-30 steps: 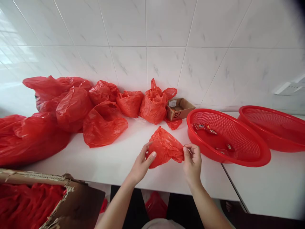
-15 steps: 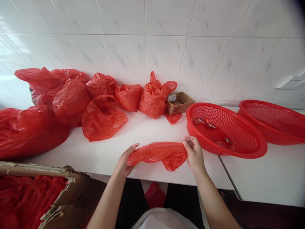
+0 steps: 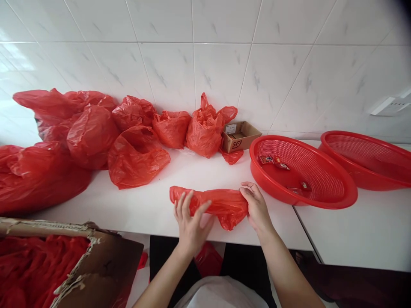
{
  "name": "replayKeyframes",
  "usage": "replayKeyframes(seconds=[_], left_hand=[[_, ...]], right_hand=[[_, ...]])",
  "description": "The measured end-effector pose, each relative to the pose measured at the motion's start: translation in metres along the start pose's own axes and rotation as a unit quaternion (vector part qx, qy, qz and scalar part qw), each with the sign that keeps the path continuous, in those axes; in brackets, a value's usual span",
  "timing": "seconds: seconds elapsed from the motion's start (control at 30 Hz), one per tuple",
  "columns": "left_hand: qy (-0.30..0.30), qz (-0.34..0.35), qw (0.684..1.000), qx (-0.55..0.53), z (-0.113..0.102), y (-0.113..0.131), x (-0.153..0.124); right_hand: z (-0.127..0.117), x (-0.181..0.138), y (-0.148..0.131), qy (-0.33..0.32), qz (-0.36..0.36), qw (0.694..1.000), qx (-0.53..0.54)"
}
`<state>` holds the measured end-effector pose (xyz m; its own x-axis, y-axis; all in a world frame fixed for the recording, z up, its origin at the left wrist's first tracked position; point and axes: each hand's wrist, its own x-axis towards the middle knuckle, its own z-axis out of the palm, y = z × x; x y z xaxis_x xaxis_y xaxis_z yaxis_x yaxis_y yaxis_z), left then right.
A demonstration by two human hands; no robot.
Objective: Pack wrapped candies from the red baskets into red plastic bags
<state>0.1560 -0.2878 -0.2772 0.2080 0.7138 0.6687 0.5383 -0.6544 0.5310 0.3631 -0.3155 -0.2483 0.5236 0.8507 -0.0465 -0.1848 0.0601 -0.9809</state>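
A crumpled red plastic bag (image 3: pixel 221 204) lies stretched sideways on the white table (image 3: pixel 154 205) near its front edge. My right hand (image 3: pixel 256 206) pinches the bag's right end with closed fingers. My left hand (image 3: pixel 190 222) lies flat on the bag's left part, fingers spread and stretched out over the plastic.
Several filled red bags (image 3: pixel 135 156) stand along the tiled wall, beside a small cardboard box (image 3: pixel 239 137). Two red mesh baskets (image 3: pixel 302 173) (image 3: pixel 369 160) sit on the right, the nearer holding small packets. A cardboard carton (image 3: pixel 64 269) of red bags is at lower left.
The bag was pulled from a bunched shape into a long strip and laid on the table. My left hand let go of its left end and now lies flat on it.
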Motion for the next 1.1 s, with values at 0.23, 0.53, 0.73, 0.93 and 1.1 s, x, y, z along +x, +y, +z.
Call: replayKeyframes(seconds=[0.23,0.53,0.73,0.93,1.1], left_hand=[[-0.256,-0.168,0.943,-0.128,-0.025,-0.035,0.051],[-0.281,-0.308,0.851,-0.319,-0.04,-0.005,0.056],[-0.159,-0.375,0.776,-0.481,-0.055,0.009,0.061],[-0.038,-0.357,0.85,-0.386,-0.06,-0.02,0.056],[-0.043,-0.27,0.941,-0.197,-0.067,-0.005,0.05]], right_hand=[[-0.03,0.016,-0.012,-0.091,-0.056,0.966,-0.235],[0.014,-0.027,-0.059,-0.029,-0.449,0.831,-0.328],[0.021,-0.025,-0.046,-0.313,-0.319,0.73,-0.517],[-0.027,-0.013,-0.03,-0.298,-0.267,0.713,-0.575],[-0.026,-0.026,-0.059,-0.169,-0.318,0.75,-0.555]])
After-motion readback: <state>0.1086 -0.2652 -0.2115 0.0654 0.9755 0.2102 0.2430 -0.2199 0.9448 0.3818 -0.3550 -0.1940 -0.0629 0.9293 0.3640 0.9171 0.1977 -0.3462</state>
